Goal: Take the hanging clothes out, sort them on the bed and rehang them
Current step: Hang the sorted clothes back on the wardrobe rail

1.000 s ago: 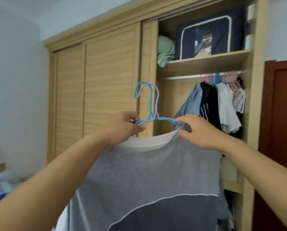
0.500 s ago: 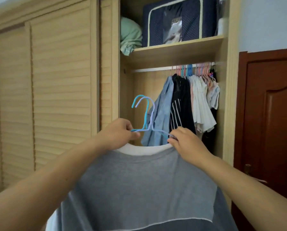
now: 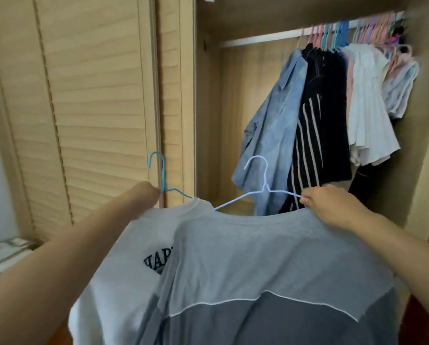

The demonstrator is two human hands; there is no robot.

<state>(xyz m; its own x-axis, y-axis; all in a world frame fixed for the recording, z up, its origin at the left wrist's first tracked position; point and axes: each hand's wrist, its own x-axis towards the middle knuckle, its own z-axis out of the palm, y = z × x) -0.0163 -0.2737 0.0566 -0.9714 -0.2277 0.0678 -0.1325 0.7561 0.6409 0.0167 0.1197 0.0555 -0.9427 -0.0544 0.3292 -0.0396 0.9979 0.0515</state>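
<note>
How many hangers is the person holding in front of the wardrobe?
2. The blue hanger is held by the left hand, carrying the white shirt; the white hanger is pinched by the right hand, carrying the grey shirt.

Matt cloth shirts [image 3: 270, 250]; slatted wood door [image 3: 96, 95]; hangers [image 3: 263, 185] perhaps coated wire.

Pale wooden wardrobe [image 3: 206, 108] with a louvred sliding door [image 3: 96, 95], lit by soft daylight.
</note>
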